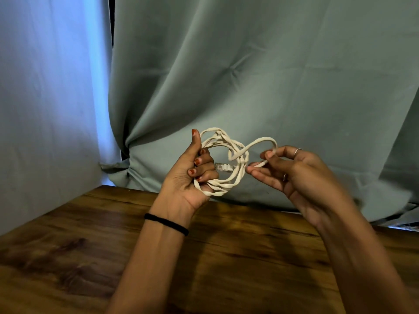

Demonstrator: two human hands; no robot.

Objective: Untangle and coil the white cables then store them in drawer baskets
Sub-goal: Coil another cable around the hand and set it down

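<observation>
1. White network cable [223,141]: wound in several loops into a rough ring, held in the air above the far edge of the surface; one free loop arcs out to the right.
2. Connector plug [223,167]: clear, at one cable end, lying across the inside of the ring.
3. Left hand [192,171]: grip curled round the left side of the coil, thumb upright, fingers folded over the strands.
4. Right hand [285,171]: grip pinching the free strand between thumb and fingertips, just right of the coil; the remaining fingers are loosely spread.
5. Black hair band [166,223]: worn round the left wrist.
6. Ring [298,151]: on a right-hand finger.
7. Wooden surface [68,257]: dark brown grain, beneath both forearms.
8. Grey-green curtain [260,75]: hanging behind the surface.
</observation>
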